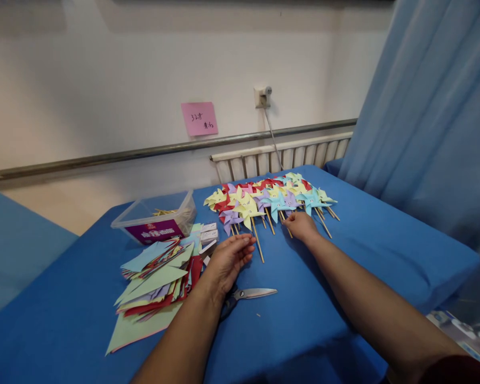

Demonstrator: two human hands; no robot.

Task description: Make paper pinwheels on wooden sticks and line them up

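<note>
The pinwheels (270, 200) lie in a packed, overlapping row just beyond both hands, heads toward the wall and wooden sticks pointing back at the person. There are too many, too tightly layered, to count exactly; yellow, red, purple, cyan and pale green ones show. The right hand (301, 225) rests palm down at the near edge of the row, its fingertips on the sticks under the cyan and purple heads; whether it pinches a stick or only touches cannot be told. The left hand (228, 260) lies open and flat on the counter (368, 240), fingers spread and empty, its tips just short of one long stick (258, 240) that juts out from a yellow pinwheel.

One pair of scissors (250, 294) lies closed right behind the left hand, blades pointing right. Left of that hand sits one loose pile of cut coloured paper (156, 282), with a few small white packets (208, 232) at its far end. Beyond the pile stands one clear plastic box (156, 217) with sticks inside.

The counter is bare to the right of the right hand and in front of both forearms. Its right edge drops off beside a blue curtain (432, 133); its far edge meets a radiator (280, 157) under the wall, where one pink note (199, 118) hangs.
</note>
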